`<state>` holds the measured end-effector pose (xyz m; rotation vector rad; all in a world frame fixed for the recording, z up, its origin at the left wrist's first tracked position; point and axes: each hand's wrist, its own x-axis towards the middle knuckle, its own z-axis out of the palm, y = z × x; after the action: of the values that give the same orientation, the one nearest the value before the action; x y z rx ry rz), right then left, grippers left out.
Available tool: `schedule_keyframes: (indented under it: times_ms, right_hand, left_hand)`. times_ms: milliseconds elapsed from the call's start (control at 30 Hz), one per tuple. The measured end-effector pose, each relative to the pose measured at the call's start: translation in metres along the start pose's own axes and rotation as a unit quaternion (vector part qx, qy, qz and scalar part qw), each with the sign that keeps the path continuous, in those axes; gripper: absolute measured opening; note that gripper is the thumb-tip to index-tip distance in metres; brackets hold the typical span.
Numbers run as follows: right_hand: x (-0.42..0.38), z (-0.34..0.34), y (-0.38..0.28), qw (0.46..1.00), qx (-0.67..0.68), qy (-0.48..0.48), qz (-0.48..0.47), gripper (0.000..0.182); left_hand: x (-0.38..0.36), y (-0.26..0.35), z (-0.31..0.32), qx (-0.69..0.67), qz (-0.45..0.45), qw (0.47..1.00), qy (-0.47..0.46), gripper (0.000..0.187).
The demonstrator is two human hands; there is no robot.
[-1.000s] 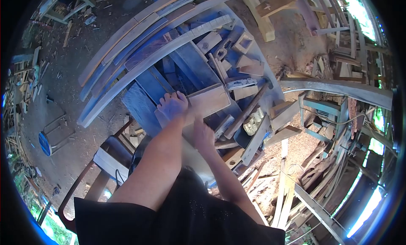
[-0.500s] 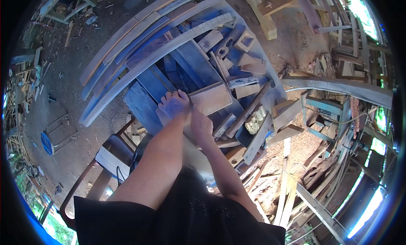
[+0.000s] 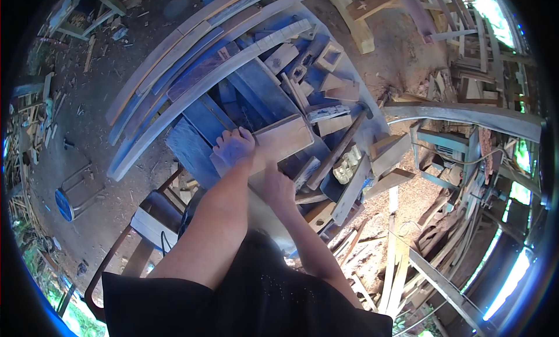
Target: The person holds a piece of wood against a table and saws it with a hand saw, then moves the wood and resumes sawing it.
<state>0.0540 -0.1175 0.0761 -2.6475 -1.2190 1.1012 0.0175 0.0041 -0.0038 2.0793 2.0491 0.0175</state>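
A pale wooden block lies at a slant on the cluttered work surface. My left hand lies over its left end, with the fingers bent round the wood. Just below the block's lower edge is my right hand, its fingers closed. Whatever is in that hand is blurred and hard to make out. A blue-lit board sits left of my left hand, and small wood offcuts lie beyond the block.
Long curved beams arch across the far left of the bench. To the right are a dark rod, upright boards and scrap wood heaps. A round stool stands on the floor at left, near a chair.
My right hand has moved slightly down and away from the block's edge. A thin dark shape seen between the hands earlier no longer shows clearly. The whole view has shifted slightly.
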Motion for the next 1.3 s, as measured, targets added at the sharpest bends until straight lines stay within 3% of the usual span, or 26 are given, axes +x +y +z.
schedule_keyframes:
  times_ms: [33, 167, 233, 367, 433, 467, 633, 767, 833, 1033, 1133, 1167, 1233, 1300]
  right_hand:
    - [-0.013, -0.001, 0.000, 0.999, 0.004, -0.028, 0.036, 0.019]
    - [0.003, 0.013, -0.001, 0.999, 0.004, -0.013, 0.037, 0.018]
    - [0.042, 0.021, -0.006, 1.000, 0.001, 0.025, -0.006, 0.019]
    - [0.022, 0.014, 0.005, 0.999, 0.008, 0.032, -0.042, 0.019]
    - [-0.009, 0.003, 0.000, 0.998, 0.022, -0.021, 0.049, 0.022]
    - [-0.006, 0.006, 0.002, 0.998, 0.018, -0.025, 0.048, 0.022]
    - [0.045, 0.020, -0.010, 1.000, 0.001, 0.029, 0.007, 0.023]
    - [0.013, 0.007, 0.000, 0.998, -0.009, 0.041, -0.036, 0.018]
    - [-0.015, 0.002, 0.000, 0.998, -0.012, -0.035, 0.053, 0.022]
    - [0.047, 0.019, -0.012, 0.999, -0.006, 0.043, -0.016, 0.027]
    - [0.021, 0.017, 0.005, 0.997, -0.027, 0.039, -0.057, 0.020]
    - [0.009, 0.013, 0.007, 0.997, -0.030, 0.040, -0.055, 0.020]
    - [-0.017, 0.007, 0.004, 0.999, -0.014, -0.019, 0.044, 0.027]
    - [-0.007, 0.014, 0.004, 1.000, -0.008, 0.004, 0.018, 0.023]
  left_hand:
    - [-0.002, -0.002, 0.000, 0.006, -0.004, 1.000, -0.007, 0.035]
    - [-0.003, -0.004, -0.003, 0.019, -0.005, 0.999, -0.034, 0.037]
    - [-0.002, -0.002, -0.004, 0.003, -0.008, 0.999, -0.034, 0.038]
    - [0.000, 0.001, -0.001, 0.000, 0.004, 1.000, -0.003, 0.037]
    - [-0.001, -0.001, -0.004, 0.018, -0.011, 0.999, -0.034, 0.038]
    - [-0.001, -0.001, -0.002, 0.018, -0.016, 0.999, -0.037, 0.038]
    - [-0.003, -0.003, -0.005, 0.003, 0.002, 1.000, -0.020, 0.037]
    - [0.001, 0.000, -0.004, 0.004, -0.003, 0.999, -0.037, 0.039]
    - [-0.001, -0.001, -0.002, 0.013, -0.009, 0.999, -0.033, 0.038]
    - [-0.002, -0.002, -0.004, 0.004, -0.004, 1.000, -0.020, 0.037]
    - [-0.002, -0.003, 0.000, 0.020, -0.005, 0.999, -0.025, 0.037]
    - [0.000, 0.000, 0.001, 0.017, -0.004, 1.000, -0.026, 0.037]
    - [-0.001, -0.003, 0.000, 0.022, -0.005, 0.999, -0.037, 0.037]
    - [-0.001, -0.003, -0.004, 0.024, -0.009, 0.999, -0.041, 0.037]
